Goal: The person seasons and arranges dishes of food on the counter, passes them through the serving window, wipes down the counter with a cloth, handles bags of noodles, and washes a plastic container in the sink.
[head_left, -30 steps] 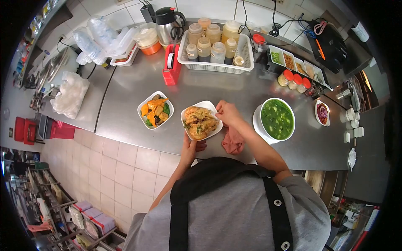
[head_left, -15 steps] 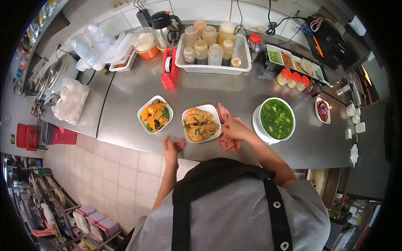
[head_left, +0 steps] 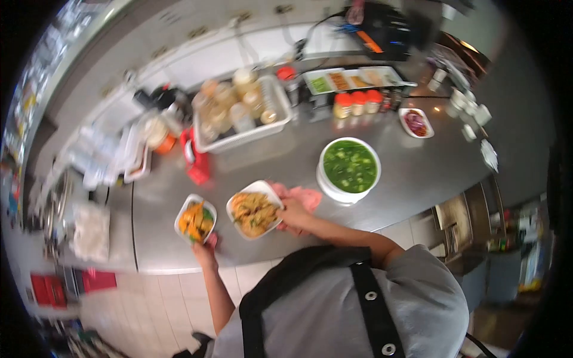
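Note:
My left hand [head_left: 205,250] grips the near rim of a small white bowl [head_left: 196,221] of orange and green vegetables. My right hand [head_left: 291,215] holds the right rim of a white square bowl [head_left: 253,210] with golden fried food. Under and behind my right hand lies a pink cloth [head_left: 305,197], bunched on the steel counter. Farther right stands a round white bowl of green soup [head_left: 350,166] on a white plate, touched by neither hand.
Behind the bowls are a red tape dispenser [head_left: 196,160], a white basket [head_left: 245,142] of sauce bottles and red-lidded jars [head_left: 358,104]. A small dish of purple food [head_left: 416,123] sits at the right, near the condiment tray [head_left: 353,80].
The view has turned and blurred. My left hand has moved onto the vegetable bowl, and my right hand has gone from the cloth to the rim of the fried food bowl.

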`<state>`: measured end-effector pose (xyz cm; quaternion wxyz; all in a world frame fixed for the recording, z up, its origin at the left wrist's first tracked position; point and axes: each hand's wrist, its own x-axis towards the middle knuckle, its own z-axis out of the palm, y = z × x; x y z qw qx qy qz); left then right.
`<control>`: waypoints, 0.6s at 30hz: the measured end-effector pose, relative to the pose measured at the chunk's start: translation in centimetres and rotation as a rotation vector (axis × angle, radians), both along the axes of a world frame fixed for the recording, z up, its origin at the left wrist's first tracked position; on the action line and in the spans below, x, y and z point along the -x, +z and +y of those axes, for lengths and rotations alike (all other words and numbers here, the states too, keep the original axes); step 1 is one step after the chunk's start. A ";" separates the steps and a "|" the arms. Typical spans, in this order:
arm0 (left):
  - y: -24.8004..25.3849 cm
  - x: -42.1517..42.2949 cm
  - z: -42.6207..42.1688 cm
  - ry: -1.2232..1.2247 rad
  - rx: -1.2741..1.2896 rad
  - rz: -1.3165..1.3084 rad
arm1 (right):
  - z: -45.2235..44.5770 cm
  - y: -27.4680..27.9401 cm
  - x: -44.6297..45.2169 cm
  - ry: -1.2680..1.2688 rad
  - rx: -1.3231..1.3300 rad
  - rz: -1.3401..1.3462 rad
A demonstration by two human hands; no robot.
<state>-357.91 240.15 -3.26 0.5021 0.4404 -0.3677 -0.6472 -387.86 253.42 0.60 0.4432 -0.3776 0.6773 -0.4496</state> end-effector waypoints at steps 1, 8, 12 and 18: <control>-0.2 0.2 -0.1 0.034 0.004 -0.039 | 0.2 0.5 0.3 -0.036 -0.004 0.022; -2.5 0.0 -1.6 0.205 -0.053 -0.123 | 4.5 8.5 6.5 -0.203 0.042 0.107; -2.0 0.7 0.2 0.317 -0.027 -0.105 | 10.6 14.0 12.0 -0.397 0.153 -0.193; 1.2 3.0 3.9 0.329 -0.014 -0.198 | 23.0 16.9 20.5 -0.723 0.169 -0.110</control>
